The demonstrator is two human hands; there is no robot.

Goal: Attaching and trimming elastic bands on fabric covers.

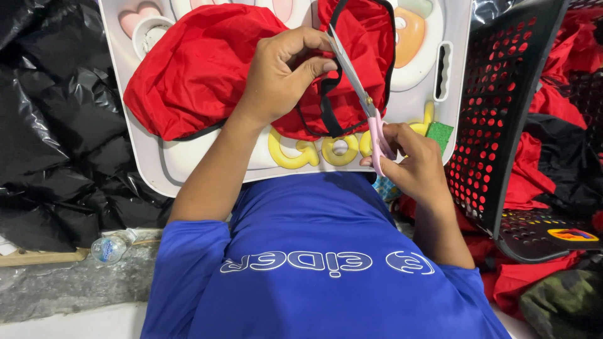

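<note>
Red fabric with black trim, one crumpled garment [201, 69] on the white tray [157, 163], is pinched by your left hand [279, 78] while your right hand [411, 166] grips one pair of pink-handled scissors [367, 107].

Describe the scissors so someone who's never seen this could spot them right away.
Start at the white tray on the lap, with red cloth on it. At the cloth's right edge, the right hand holds the scissors, blades up against the black trim. They are the only pink-handled metal thing there.

white plastic tray [157, 164], red fabric [195, 72] on it
</note>
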